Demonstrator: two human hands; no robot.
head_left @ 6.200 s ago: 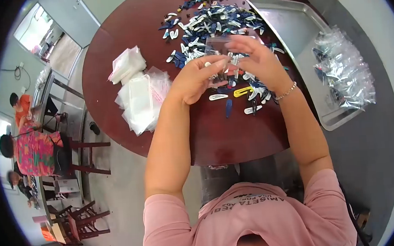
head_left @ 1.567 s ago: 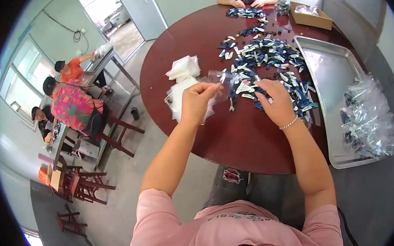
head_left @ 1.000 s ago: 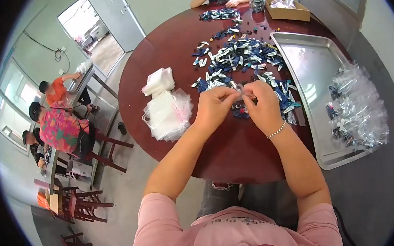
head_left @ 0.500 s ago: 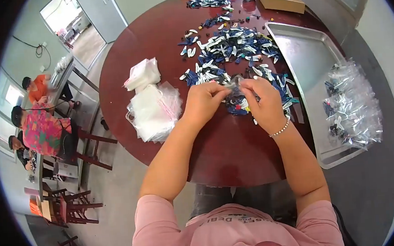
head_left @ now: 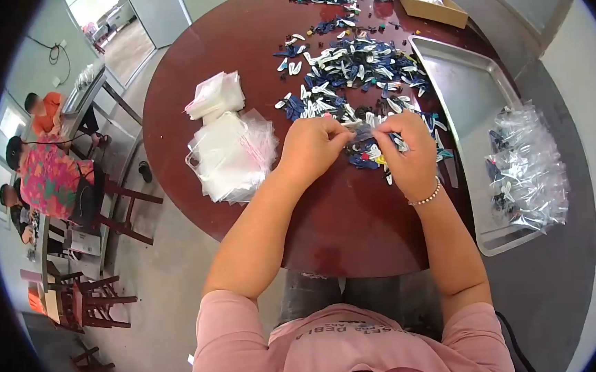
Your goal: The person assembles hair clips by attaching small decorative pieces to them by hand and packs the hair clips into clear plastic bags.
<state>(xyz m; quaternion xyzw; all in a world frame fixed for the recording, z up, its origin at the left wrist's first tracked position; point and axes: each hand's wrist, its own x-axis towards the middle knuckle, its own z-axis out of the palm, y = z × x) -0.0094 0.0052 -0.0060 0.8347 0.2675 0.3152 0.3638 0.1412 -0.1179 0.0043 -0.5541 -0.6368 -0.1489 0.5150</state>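
My left hand point(head_left: 313, 152) and right hand point(head_left: 410, 152), fingertips pinched narrow, hold a small clear plastic bag point(head_left: 361, 134) between them, above the hair clips point(head_left: 362, 62); its limp film seems to call for both grips.

We wear a pale pink short-sleeved shirt point(head_left: 392, 349), dark lettering across its chest, partly legible as "DEBLA". A bracelet point(head_left: 426, 194) of small pale beads circles our right wrist. Trousers point(head_left: 311, 299): dark grey, faded-looking. Both forearms uncovered; no gloves on either hand.
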